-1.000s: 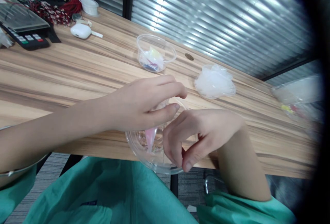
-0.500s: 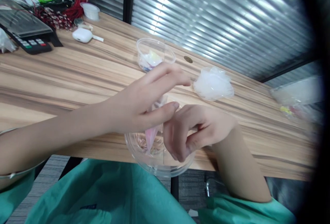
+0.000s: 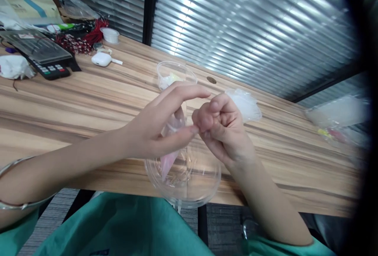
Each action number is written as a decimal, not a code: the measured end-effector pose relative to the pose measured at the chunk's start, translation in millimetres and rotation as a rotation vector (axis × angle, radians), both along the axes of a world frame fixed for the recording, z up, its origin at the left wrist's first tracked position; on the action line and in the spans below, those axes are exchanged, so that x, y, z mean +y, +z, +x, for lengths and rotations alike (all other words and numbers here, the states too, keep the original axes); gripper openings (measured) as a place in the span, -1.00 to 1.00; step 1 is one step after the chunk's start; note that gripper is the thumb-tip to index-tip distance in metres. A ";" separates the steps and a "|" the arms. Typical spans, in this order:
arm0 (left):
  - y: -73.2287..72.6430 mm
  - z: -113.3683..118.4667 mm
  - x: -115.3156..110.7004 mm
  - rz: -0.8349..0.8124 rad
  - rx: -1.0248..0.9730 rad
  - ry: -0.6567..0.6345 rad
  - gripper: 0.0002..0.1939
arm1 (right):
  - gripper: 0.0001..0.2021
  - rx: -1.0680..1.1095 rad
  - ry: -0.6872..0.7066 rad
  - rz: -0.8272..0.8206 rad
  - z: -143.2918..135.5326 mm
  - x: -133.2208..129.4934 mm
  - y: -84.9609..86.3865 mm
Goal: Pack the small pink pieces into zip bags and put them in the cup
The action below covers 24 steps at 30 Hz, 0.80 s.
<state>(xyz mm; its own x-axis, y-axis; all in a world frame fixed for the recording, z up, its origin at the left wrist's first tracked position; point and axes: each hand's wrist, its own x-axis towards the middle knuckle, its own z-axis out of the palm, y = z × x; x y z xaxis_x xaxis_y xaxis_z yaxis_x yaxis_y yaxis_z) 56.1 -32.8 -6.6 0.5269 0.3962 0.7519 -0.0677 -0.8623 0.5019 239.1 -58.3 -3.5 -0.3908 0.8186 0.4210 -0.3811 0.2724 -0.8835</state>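
Observation:
My left hand (image 3: 165, 124) is raised over the table, its thumb and forefinger apart, the tips close to the other hand. Behind its fingers is a clear bag with pink contents (image 3: 169, 163), partly hidden; whether the fingers touch it I cannot tell. My right hand (image 3: 224, 126) is curled with the fingers bent in, palm side up; anything inside is too small or hidden to see. Below both hands a clear round plastic container (image 3: 206, 193) with thin shiny pieces in it stands at the table's front edge.
Farther back are a smaller clear tub (image 3: 191, 76) and a pile of clear bags (image 3: 245, 106). A white earphone case (image 3: 101, 59), a card terminal (image 3: 53, 70) and red cords (image 3: 96, 32) lie at the left. Plastic bags (image 3: 339, 112) lie at the right.
My right hand has turned from knuckles-up over the container to palm side up and has risen. My left hand stays beside it with thumb and forefinger apart. The view has tilted slightly upward.

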 end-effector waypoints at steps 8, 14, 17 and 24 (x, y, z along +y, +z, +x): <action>-3.7 -2.1 -1.8 -0.067 0.051 -0.109 -0.17 | -0.83 -0.257 -0.377 0.191 -11.5 -17.5 10.9; -7.5 1.9 3.7 -0.087 0.028 -0.160 -0.11 | -0.77 -0.253 -0.367 0.291 -15.8 -21.9 8.9; -8.6 1.7 4.3 -0.086 0.042 -0.147 -0.11 | -0.78 -0.248 -0.363 0.252 -15.1 -21.3 8.0; -9.7 1.3 4.5 -0.052 0.024 -0.111 -0.12 | -0.75 -0.232 -0.344 0.245 -13.9 -20.3 6.8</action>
